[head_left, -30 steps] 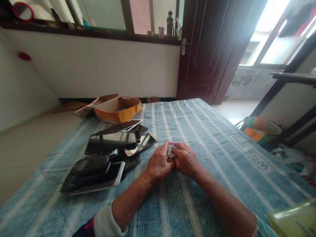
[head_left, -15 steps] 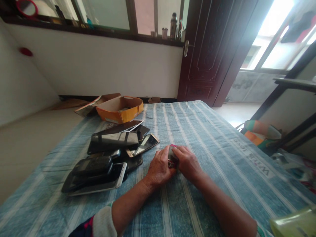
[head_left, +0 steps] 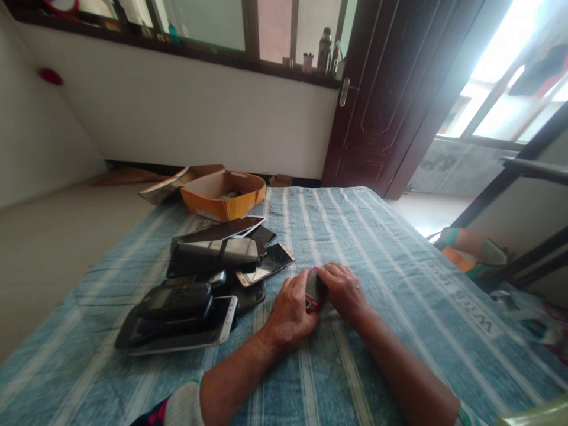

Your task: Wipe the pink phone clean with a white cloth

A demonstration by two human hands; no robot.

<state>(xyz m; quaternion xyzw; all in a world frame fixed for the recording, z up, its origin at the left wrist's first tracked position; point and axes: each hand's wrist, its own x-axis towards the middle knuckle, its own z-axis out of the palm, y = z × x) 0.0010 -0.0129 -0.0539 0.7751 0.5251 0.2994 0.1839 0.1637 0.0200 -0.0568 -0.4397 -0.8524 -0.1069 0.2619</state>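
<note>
A small mobile phone with a pinkish-red rim and a grey face (head_left: pixel 314 286) is between my two hands, low over the striped cloth. My left hand (head_left: pixel 289 309) is closed round its left side, the fingers hiding that edge. My right hand (head_left: pixel 344 290) has its curled fingers against the right side of the phone. To the left lies a pile of phones: a gold-edged one with a cracked-looking screen (head_left: pixel 266 264), a dark slab (head_left: pixel 213 257), a thick black handset (head_left: pixel 177 302) and a white-edged phone (head_left: pixel 226 322) under it.
An open orange cardboard box (head_left: pixel 224 201) stands at the far left of the cloth-covered table (head_left: pixel 381 260), its flap spread out. Behind are a white wall and a dark red door (head_left: pixel 368 106). A pale green object (head_left: pixel 536 414) shows at the lower right corner.
The right fingers have shifted off the phone's face toward its right side, so more of the grey face shows. The whole view has turned slightly; the pile is unchanged.
</note>
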